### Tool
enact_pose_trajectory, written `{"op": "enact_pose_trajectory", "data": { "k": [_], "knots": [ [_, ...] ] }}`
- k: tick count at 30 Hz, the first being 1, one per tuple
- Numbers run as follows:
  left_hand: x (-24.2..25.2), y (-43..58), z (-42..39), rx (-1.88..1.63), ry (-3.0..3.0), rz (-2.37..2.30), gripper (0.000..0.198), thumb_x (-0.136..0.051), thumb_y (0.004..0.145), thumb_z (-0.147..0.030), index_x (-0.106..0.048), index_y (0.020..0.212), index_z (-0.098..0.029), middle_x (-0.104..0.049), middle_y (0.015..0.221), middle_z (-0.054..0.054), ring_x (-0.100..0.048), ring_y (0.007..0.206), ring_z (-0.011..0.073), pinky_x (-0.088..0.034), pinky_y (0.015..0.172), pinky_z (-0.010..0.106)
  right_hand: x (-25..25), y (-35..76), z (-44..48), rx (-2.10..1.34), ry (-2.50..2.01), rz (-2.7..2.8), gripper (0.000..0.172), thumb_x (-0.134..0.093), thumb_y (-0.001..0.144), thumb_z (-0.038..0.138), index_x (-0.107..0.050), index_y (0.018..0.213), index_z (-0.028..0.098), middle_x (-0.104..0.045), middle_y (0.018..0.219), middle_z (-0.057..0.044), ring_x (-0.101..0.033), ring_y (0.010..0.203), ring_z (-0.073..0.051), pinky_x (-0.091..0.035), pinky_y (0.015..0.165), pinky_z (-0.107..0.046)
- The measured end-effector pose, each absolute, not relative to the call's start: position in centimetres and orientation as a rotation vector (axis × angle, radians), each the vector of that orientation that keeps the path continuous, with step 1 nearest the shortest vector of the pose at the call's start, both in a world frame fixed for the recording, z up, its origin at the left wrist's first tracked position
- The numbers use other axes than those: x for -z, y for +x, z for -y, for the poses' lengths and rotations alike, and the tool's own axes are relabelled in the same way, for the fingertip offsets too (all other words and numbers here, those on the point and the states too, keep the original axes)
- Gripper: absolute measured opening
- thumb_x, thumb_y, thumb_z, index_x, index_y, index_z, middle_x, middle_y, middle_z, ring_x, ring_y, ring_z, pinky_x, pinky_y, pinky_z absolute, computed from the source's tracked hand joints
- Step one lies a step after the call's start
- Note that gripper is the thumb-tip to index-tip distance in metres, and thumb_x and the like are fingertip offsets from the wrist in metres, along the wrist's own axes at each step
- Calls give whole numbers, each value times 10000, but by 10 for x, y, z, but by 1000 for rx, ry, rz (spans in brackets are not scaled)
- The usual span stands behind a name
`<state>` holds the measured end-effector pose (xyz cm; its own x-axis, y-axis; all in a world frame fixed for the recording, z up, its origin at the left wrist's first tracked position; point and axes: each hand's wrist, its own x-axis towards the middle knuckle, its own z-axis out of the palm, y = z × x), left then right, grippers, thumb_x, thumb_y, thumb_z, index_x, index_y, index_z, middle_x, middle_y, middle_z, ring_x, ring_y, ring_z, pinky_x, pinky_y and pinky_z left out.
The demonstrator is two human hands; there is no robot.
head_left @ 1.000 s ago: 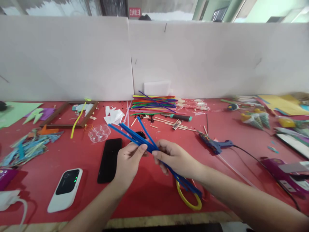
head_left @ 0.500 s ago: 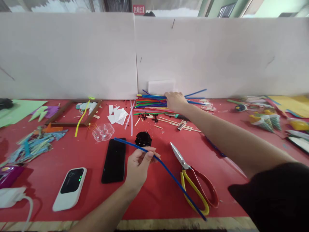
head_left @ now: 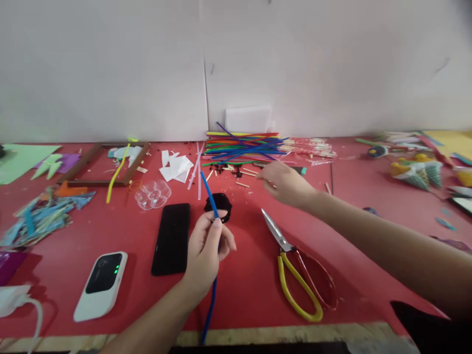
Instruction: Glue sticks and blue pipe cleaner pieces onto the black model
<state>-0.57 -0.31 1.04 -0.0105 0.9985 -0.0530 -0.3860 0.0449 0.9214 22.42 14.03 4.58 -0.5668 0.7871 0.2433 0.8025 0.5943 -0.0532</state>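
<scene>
My left hand (head_left: 206, 246) pinches a blue pipe cleaner (head_left: 209, 191) between thumb and fingers, in front of a small black coiled bundle (head_left: 222, 206). The pipe cleaner runs up past the thumb and hangs down to the table's front edge. Over the red table, just in front of a heap of coloured pipe cleaners (head_left: 239, 148), is my right hand (head_left: 285, 183). Its fingers are curled and smeared by motion, and whether they hold anything cannot be made out. Yellow-and-red-handled scissors (head_left: 282, 241) lie open below it.
To the left lie a black phone (head_left: 170, 238), a white device with green lights (head_left: 101, 285), a clear plastic case (head_left: 153, 194) and a brown frame (head_left: 83, 167). Paper cones (head_left: 416, 174) lie at the right. A white partition (head_left: 313, 64) stands along the back edge.
My right hand has left the pipe-cleaner heap and come nearer. The pipe cleaner in my left hand has swung from slanting to nearly upright. The view has tilted down slightly.
</scene>
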Motion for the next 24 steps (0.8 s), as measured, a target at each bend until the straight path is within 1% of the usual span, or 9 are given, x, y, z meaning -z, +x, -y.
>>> {"op": "enact_pose_trajectory", "data": {
  "k": [4,6,8,11,14,16,19,21,24],
  "knots": [
    [-7,4,10,-1044,940,-1009,301,-510,958,-468,-574,875,-186,-592,476,-26,-374,378,80,-264,402,186,-45,252,-32,-257,-1571,2574,256,-451,956,258,-616,769,201,-680,749,-56,-626,687,-200,-453,654,-321],
    [-4,6,12,-877,1075,-1051,327,-473,961,-463,-591,843,-182,-628,518,-4,-379,375,85,-270,401,203,-42,257,13,-456,-1786,2619,243,-513,942,351,-613,776,204,-677,746,-53,-622,637,-204,-423,598,-322],
    [-3,5,11,-769,1256,-1130,314,-471,959,-421,-630,844,-176,-668,589,14,-446,425,101,-322,445,219,-38,258,41,-544,-1936,2625,224,-585,892,401,-634,864,185,-704,828,-93,-668,718,-254,-449,635,-350],
    [-3,0,10,-656,1602,-1277,275,-496,941,-342,-682,822,-177,-658,607,11,-525,527,131,-347,530,240,-33,261,54,-637,-2083,2600,189,-607,840,309,-640,940,152,-717,948,-150,-697,892,-318,-484,756,-393],
    [-4,-5,8,-581,1881,-1397,274,-503,934,-310,-707,803,-181,-648,630,18,-559,585,154,-326,566,262,-30,273,43,-622,-2310,2541,234,-563,775,151,-628,998,120,-718,977,-185,-702,909,-336,-472,761,-393],
    [-3,-7,8,-534,1973,-1439,285,-489,947,-309,-725,848,-185,-639,633,15,-551,580,157,-312,572,270,-29,285,35,-606,-2356,2493,288,-561,742,138,-608,1026,131,-718,981,-177,-694,893,-330,-455,727,-376],
    [-4,-8,8,-467,1968,-1481,275,-484,958,-319,-718,1012,-186,-601,592,-15,-510,526,148,-301,571,272,-33,298,31,-883,-2240,2369,128,-586,792,276,-556,884,192,-693,865,-101,-654,762,-256,-433,643,-329],
    [-5,-8,7,-443,1953,-1511,254,-494,950,-315,-699,1022,-182,-581,582,-29,-497,516,142,-296,577,272,-39,300,35,-1303,-2171,2146,245,-591,844,436,-483,805,219,-614,743,-28,-595,623,-186,-419,554,-290],
    [-5,-9,5,-412,1963,-1520,211,-502,936,-300,-679,910,-188,-553,573,-37,-485,524,135,-278,580,274,-49,294,42,-1824,-2074,1785,471,-544,850,692,-436,817,235,-470,616,51,-515,472,-128,-389,441,-246]
  ]
}}
